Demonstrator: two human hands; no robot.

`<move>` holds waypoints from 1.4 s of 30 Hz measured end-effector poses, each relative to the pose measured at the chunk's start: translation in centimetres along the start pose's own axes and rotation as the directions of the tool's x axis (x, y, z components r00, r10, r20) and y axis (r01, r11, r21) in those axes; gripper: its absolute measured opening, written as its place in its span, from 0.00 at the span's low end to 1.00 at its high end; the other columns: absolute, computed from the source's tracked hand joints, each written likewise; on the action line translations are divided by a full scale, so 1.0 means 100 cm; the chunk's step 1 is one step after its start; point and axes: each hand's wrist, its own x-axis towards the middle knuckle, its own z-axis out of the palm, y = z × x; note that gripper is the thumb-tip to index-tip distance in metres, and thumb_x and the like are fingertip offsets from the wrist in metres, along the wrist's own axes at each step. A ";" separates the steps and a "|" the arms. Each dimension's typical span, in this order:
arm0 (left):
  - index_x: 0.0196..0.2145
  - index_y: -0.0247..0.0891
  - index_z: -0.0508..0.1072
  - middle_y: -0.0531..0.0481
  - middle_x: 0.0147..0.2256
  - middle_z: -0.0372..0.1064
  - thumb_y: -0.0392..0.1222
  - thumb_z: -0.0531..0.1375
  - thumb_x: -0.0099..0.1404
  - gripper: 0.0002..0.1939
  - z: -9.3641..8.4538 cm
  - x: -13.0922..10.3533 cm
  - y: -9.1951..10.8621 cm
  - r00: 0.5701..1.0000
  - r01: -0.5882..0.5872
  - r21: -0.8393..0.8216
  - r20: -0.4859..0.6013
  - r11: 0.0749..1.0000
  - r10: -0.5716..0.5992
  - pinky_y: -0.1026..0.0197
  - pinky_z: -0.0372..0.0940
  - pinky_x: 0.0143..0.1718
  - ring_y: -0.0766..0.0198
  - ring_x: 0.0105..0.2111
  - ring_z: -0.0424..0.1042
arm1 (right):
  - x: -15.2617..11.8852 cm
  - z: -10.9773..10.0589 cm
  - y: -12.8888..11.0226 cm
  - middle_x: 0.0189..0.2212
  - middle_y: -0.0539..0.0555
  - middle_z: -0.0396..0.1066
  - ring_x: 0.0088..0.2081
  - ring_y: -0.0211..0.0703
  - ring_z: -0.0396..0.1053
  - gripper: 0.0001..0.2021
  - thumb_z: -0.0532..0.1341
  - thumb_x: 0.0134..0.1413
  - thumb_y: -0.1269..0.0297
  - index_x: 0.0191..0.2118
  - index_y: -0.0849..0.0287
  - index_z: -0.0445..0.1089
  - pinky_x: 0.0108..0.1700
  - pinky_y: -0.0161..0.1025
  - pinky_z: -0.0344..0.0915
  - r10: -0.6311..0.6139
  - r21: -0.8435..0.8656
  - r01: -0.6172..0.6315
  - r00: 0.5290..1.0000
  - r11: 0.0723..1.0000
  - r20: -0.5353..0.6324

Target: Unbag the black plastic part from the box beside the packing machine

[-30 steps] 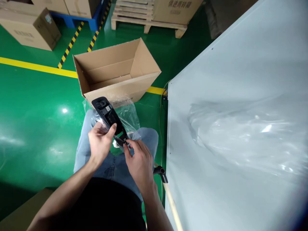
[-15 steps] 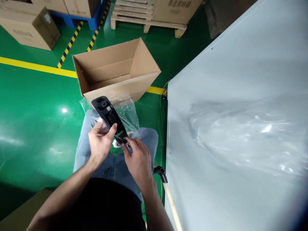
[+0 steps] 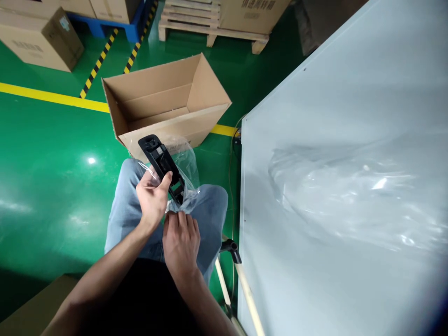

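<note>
A long black plastic part (image 3: 164,163), with recesses and a rectangular opening at its lower end, is tilted above my lap. My left hand (image 3: 154,193) grips it along its left side, thumb on top. Around and behind the part hangs a clear plastic bag (image 3: 189,168), its edge bunched below the part's lower end. My right hand (image 3: 181,238) is curled closed at that bunched edge, knuckles up; the bag's edge runs to its fingertips, which are partly hidden.
An open cardboard box (image 3: 168,112) stands on the green floor ahead of my knees. To the right is a pale grey tabletop (image 3: 315,280) bearing crumpled clear plastic (image 3: 350,196). A tube frame (image 3: 233,249) stands by my right leg. Boxes and a wooden pallet (image 3: 210,28) lie beyond.
My right hand has left the lower end of the black part and come down and left, closing on the bag's edge. My left hand and the part have shifted slightly right and up.
</note>
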 end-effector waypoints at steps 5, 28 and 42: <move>0.39 0.37 0.81 0.48 0.38 0.81 0.49 0.73 0.57 0.16 -0.001 0.005 0.000 1.000 -0.020 0.018 -0.018 1.000 0.020 0.62 0.71 0.42 0.60 0.38 0.77 | 0.003 0.000 0.009 0.41 0.57 0.76 0.41 0.49 0.70 0.09 0.58 0.69 0.75 0.47 0.57 0.73 0.42 0.45 0.65 0.006 0.043 -0.005 1.000 0.999 -0.005; 0.43 0.38 0.82 0.48 0.40 0.83 0.50 0.77 0.52 0.22 -0.022 0.020 0.003 0.974 0.164 -0.097 0.176 0.982 -0.145 0.60 0.73 0.42 0.60 0.37 0.79 | 0.023 -0.010 0.075 0.46 0.63 0.81 0.43 0.51 0.79 0.25 0.64 0.64 0.43 0.54 0.59 0.77 0.43 0.46 0.77 0.654 0.747 -0.542 0.731 0.385 0.194; 0.42 0.36 0.85 0.43 0.36 0.80 0.45 0.81 0.44 0.27 -0.065 0.020 0.000 0.762 0.488 0.163 0.399 0.857 -0.510 0.65 0.61 0.23 0.65 0.26 0.72 | 0.033 -0.048 0.123 0.20 0.43 0.61 0.18 0.33 0.56 0.27 0.66 0.59 0.37 0.49 0.57 0.78 0.20 0.34 0.55 0.293 0.768 -0.575 0.814 0.281 0.502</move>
